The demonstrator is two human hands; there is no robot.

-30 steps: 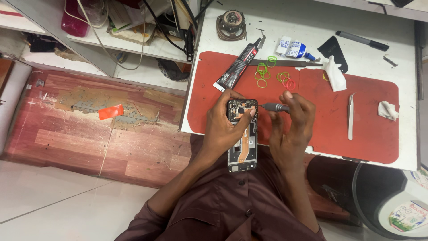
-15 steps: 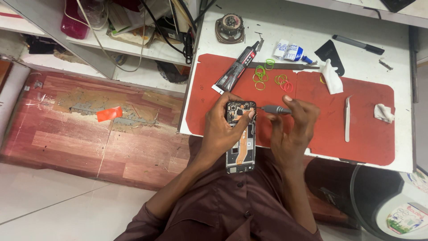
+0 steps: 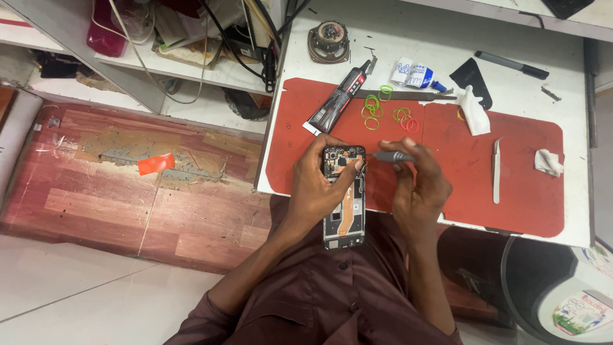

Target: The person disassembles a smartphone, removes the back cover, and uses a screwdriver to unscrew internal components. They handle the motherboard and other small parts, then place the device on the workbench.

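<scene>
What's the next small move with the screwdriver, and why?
Probably ease the screwdriver tip onto a screw at the top of the opened phone. The left hand grips the phone, the right hand holds the tool level, and its tip lies at the phone's upper right edge; whether it is seated is unclear.

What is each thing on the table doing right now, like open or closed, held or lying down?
Phone: back cover off, insides showing, held by the left hand.
Screwdriver: held in the right hand, tip at the phone's top.
Glue tube: lying flat, cap on.
Tweezers: lying on the red mat, untouched.
Rubber bands: loose, scattered.
Marker: capped, lying flat.
</scene>
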